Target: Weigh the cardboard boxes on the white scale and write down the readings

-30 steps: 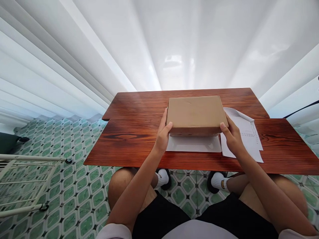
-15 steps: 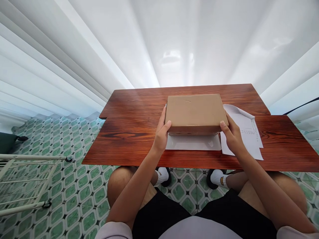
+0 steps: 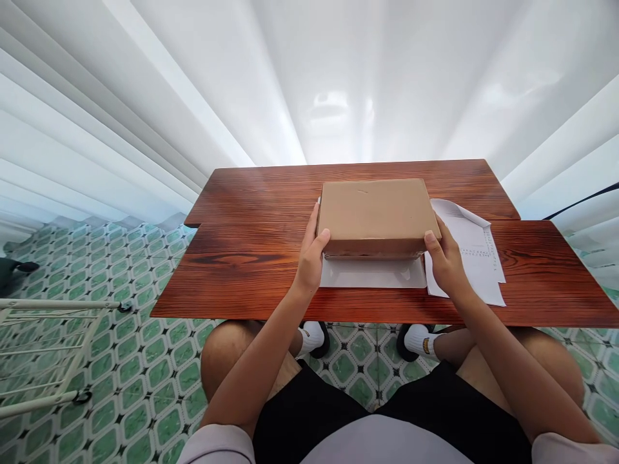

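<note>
head view: left hand [image 3: 311,261] and right hand [image 3: 443,263] still clamp the box [image 3: 376,216] at its near corners, fingers closed on it; it sits slightly lower than before, probably over the white sheet [image 3: 372,274] on the table [image 3: 242,270].

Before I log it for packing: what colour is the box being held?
Plain brown cardboard box, clearest in the head view.

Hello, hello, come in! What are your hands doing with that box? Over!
Left hand, right hand gripping cardboard box. White sheet under box.
</note>
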Tool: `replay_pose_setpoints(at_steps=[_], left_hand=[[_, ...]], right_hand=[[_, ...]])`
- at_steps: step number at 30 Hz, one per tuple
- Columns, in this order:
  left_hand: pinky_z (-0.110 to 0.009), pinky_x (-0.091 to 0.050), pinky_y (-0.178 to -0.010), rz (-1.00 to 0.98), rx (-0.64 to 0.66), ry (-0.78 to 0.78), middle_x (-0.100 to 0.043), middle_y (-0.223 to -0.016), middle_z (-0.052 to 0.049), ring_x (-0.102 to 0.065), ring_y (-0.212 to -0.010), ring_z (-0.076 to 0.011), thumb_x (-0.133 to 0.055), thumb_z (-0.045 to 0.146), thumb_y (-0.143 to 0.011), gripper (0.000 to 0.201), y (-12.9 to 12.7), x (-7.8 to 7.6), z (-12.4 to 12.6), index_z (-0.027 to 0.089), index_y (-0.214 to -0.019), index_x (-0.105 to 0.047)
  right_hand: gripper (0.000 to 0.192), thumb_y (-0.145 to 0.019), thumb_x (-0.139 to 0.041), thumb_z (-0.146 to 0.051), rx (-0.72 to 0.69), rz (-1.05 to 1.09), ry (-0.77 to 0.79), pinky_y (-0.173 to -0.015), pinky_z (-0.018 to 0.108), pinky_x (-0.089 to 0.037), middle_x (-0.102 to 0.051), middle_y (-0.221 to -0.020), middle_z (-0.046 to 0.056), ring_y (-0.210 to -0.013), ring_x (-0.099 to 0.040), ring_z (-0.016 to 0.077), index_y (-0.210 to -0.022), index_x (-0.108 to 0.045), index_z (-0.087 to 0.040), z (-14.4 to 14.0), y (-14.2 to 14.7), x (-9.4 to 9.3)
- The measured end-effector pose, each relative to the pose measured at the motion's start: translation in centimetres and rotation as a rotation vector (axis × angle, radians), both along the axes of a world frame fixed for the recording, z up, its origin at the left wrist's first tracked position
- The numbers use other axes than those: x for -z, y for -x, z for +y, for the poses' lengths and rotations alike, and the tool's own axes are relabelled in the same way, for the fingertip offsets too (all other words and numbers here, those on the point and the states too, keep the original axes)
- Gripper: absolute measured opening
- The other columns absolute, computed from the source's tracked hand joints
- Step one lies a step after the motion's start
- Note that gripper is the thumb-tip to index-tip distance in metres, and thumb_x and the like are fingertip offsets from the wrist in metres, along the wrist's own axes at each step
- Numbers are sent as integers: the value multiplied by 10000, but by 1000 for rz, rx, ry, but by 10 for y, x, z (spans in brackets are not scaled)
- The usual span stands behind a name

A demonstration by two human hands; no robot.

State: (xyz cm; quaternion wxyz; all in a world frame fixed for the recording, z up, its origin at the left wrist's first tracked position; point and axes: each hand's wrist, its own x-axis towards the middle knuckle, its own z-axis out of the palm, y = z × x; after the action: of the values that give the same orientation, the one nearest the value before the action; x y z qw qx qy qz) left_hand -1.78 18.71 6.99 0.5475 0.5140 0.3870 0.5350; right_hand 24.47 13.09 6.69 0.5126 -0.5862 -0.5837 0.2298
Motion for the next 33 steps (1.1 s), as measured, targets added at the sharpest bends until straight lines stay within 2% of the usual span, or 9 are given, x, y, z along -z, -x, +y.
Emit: replay_pose_setpoints(at_steps=[6, 10, 13, 18, 21, 24, 27, 29, 33], left_hand=[[-388, -288, -1279, 31, -145, -122, -385, -1654, -39, -323, -1560, -239, -513, 496, -994, 602, 8, -1, 1, 295, -1555, -427], [-385, -369, -1198, 16, -359, -345, -531, -1507, -44, -455, -1456, -227, -450, 441, -1023, 463, 24, -18, -1, 320, -1466, -511], [-359, -466, -1048, 12, -512, -563, -625, -1260, -45, -577, -1221, -199, -486, 348, -1007, 382, 35, -35, -8, 314, -1371, -595], [-361, -490, -840, 110, -603, -944, -573, -933, -20, -563, -870, -183, -566, 294, -947, 216, 37, -71, -39, 309, -1148, -645], [-343, -478, -681, 197, -416, -1199, -562, -796, 11, -526, -702, -152, -554, 222, -923, 85, 28, -86, -70, 298, -927, -594], [-359, -417, -591, 206, -166, -1183, -566, -712, 44, -484, -610, -133, -605, 169, -838, 190, 7, -86, -94, 263, -697, -520], [-352, -397, -524, 234, 850, -1331, -644, -820, 30, -568, -670, -136, -621, 326, -847, 247, -21, -71, -106, 303, -609, -561], [-360, -306, -499, 308, 1272, -1306, -598, -793, -30, -539, -657, -153, -611, 277, -792, 289, -40, -52, -116, 270, -518, -517], [-325, -68, -582, 503, 1052, -1786, -52, -653, -30, 64, -624, -191, -632, 339, -724, 353, -65, 7, -151, 281, -434, -439]], right_hand=[[665, -1033, -430, -661, 48, -57, 10, -1221, 548, -359, -491, -1600, 105, -1486, -441, 348, -1587, -429, -294, 2, -3, 6], [563, -1059, -375, -598, 270, -87, -290, -1086, 543, -455, -549, -1447, 145, -1329, -545, 365, -1493, -527, -273, -1, -3, -1], [397, -1066, -386, -520, 396, -150, -528, -909, 518, -493, -617, -1051, 119, -1025, -614, 332, -1108, -678, -254, -9, 6, -11], [350, -1080, -383, -310, 60, -140, -521, -602, 377, -387, -516, -689, 30, -620, -497, 211, -768, -531, -249, -24, 39, -27], [307, -1054, -398, -200, -284, -192, -483, -588, 350, -362, -502, -658, 9, -603, -472, 183, -767, -500, -236, -29, 63, -34], [284, -1040, -403, -164, -569, -241, -366, -591, 342, -371, -518, -655, 6, -605, -467, 177, -783, -497, -238, -28, 89, -37], [274, -1064, -384, -207, -887, -210, -197, -658, 333, -461, -640, -734, 30, -690, -571, 186, -870, -578, -228, -24, 121, -32], [290, -1088, -367, -242, -1073, -134, -8, -802, 336, -530, -732, -922, 69, -854, -658, 187, -999, -640, -202, -22, 143, -24], [320, -1102, -372, -295, -1236, 48, 270, -1021, 363, -519, -725, -1239, 117, -1156, -667, 194, -1206, -648, -169, -16, 181, -4]])
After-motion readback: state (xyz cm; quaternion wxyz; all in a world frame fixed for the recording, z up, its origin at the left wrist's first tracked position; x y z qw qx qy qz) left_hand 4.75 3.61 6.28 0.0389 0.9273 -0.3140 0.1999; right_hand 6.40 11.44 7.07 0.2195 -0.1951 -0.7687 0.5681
